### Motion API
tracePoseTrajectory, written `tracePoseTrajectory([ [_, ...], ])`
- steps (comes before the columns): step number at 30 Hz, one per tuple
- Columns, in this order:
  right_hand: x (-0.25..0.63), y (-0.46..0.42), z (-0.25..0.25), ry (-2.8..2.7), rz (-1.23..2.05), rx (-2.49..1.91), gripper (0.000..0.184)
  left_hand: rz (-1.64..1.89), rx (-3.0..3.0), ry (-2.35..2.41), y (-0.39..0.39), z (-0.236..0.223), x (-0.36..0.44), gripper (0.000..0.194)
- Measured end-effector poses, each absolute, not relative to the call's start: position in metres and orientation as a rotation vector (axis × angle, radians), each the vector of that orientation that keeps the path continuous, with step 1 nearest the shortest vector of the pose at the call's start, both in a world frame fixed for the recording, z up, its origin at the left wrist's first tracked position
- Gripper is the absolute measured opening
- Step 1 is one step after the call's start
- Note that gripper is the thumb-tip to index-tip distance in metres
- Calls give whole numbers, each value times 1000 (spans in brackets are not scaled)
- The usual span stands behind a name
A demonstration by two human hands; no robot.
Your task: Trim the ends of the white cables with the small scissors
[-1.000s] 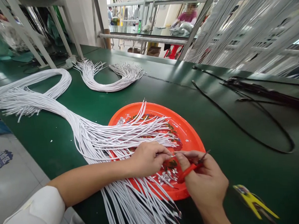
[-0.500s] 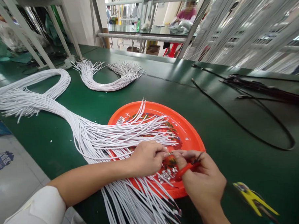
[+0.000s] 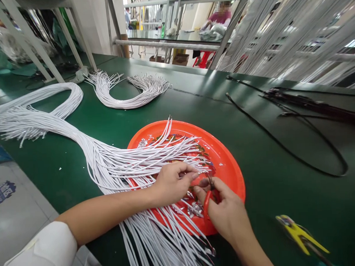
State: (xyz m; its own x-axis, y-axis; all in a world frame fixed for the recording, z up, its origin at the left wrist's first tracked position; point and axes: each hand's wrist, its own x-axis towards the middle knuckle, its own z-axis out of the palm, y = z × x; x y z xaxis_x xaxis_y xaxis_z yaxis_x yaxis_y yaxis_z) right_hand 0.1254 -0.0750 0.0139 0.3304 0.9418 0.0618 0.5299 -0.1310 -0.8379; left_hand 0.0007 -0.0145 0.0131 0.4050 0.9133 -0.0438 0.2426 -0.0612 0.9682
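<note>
Red tray [image 3: 233,166], frame centre, is holding foil scraps [image 3: 195,209], wire ends [image 3: 192,148]; left hand [image 3: 171,184] is pinching a wire [image 3: 201,172], right hand [image 3: 228,210] is clasping red-handled tool [image 3: 207,204].

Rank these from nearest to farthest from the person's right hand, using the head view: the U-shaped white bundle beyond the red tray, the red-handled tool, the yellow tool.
From the right hand:
1. Red-handled tool, held in that hand.
2. Yellow tool, lying to the hand's right on the green table.
3. U-shaped white bundle, farther back and to the left.
</note>
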Motion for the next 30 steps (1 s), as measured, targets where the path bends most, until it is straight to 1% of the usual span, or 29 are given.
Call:
tracePoseTrajectory([
  [4, 117, -77, 18, -1373, 679, -1797, 17, 778, 1561, 1038, -15, 12, 2, 16],
  [15, 114, -76, 16, -1352, 646, -1923, 27, 729, 1671, 1001, -16, 17, 1, 14],
  [21, 114, -76, 17, -1358, 682, -1931, 27, 719, 1725, 1001, -16, 17, -1, 14],
  [30, 125, -73, 16, -1375, 947, -1773, 18, 849, 1700, 1037, -15, 16, 0, 14],
])
